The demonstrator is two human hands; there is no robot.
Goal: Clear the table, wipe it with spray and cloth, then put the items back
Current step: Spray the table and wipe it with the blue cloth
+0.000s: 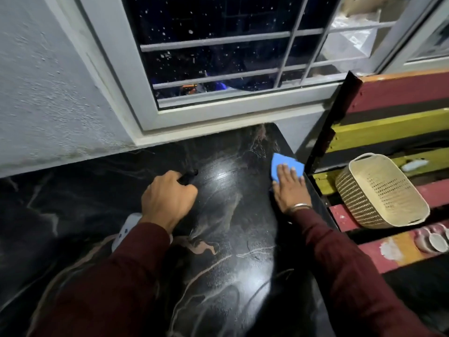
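Note:
The table [228, 239] has a glossy black marbled top under a window. My right hand [290, 188] lies flat, fingers spread, pressing a blue cloth [283, 164] onto the table's far right edge. My left hand [168, 199] is closed around a spray bottle; its black nozzle [188, 177] sticks out past my knuckles and its white body [126, 231] shows beneath my wrist. Both arms wear dark red sleeves.
A cream perforated basket [379, 190] lies tilted on red, yellow and black slats [398, 93] right of the table. Small white cups [435, 242] sit below it. A grey wall [48, 93] and barred window [218, 57] bound the far side.

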